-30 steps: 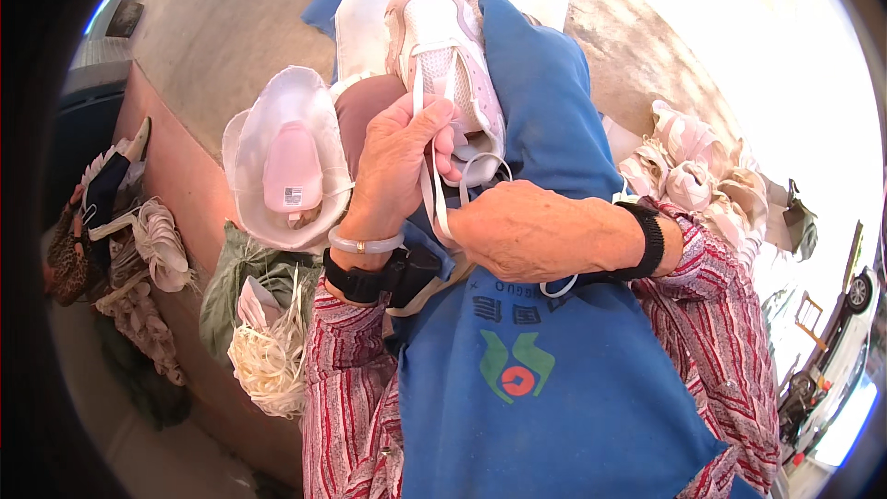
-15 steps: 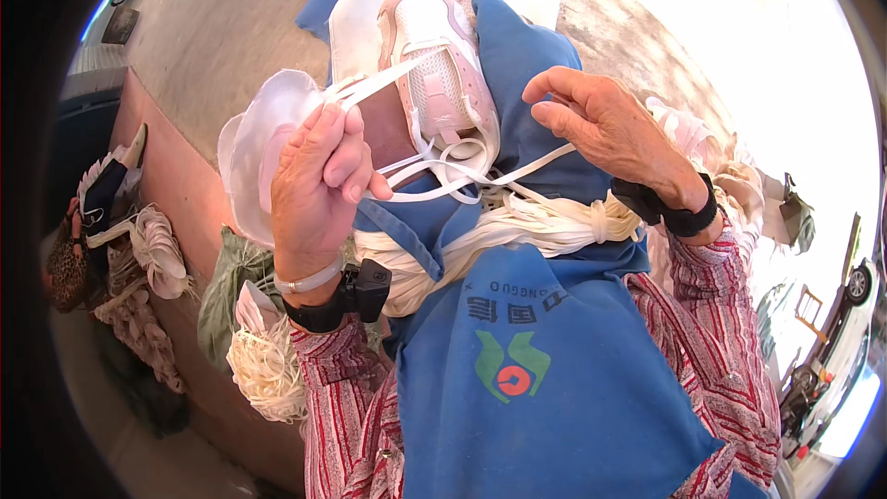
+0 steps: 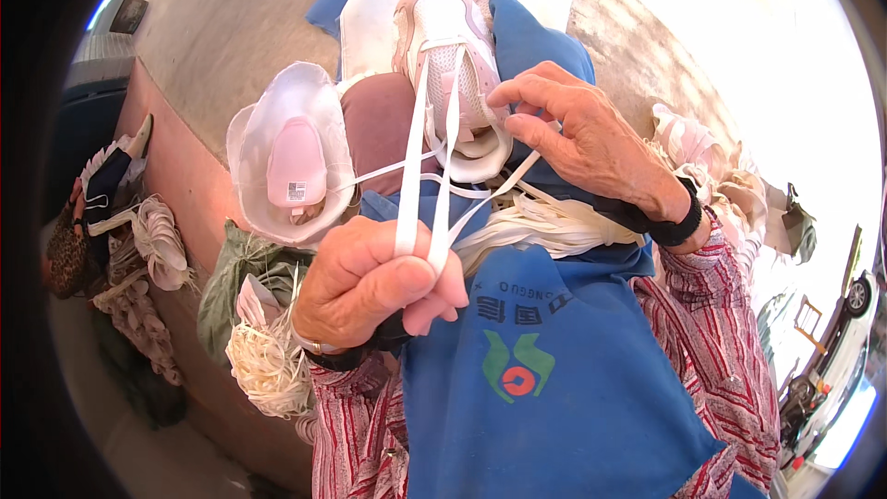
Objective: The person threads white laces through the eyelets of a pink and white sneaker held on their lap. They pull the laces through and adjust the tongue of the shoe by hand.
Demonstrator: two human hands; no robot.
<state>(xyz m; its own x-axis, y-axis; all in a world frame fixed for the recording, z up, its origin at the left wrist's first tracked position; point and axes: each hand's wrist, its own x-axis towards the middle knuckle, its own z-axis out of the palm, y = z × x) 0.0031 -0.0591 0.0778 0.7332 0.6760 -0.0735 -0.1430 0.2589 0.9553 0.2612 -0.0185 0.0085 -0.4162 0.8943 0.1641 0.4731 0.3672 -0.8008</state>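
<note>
A pink and white sneaker (image 3: 462, 92) lies ahead of me with its toe pointing away. My left hand (image 3: 383, 282) is closed on its white shoelace (image 3: 413, 152), pulling two flat strands tight from the lacing toward my body. Right of the shoe's opening is my right hand (image 3: 587, 134), its thumb and forefinger apart. A tight strand runs up to the underside of that hand, where the other fingers curl around it, partly hidden. Across my lap, over a blue apron (image 3: 591, 360), lies a bundle of cream laces (image 3: 527, 222).
A white shoe-shaped shell with a pink insole (image 3: 296, 162) stands left of the sneaker, beside a brownish pad (image 3: 379, 120). Further left are a tangled ball of laces (image 3: 268, 365) and a green sack (image 3: 245, 286). More pale pieces (image 3: 707, 157) are heaped at right.
My left hand has come down toward my lap, drawing the lace strands long and taut. The right hand has shifted slightly left. The insole in the white shell is now uncovered.
</note>
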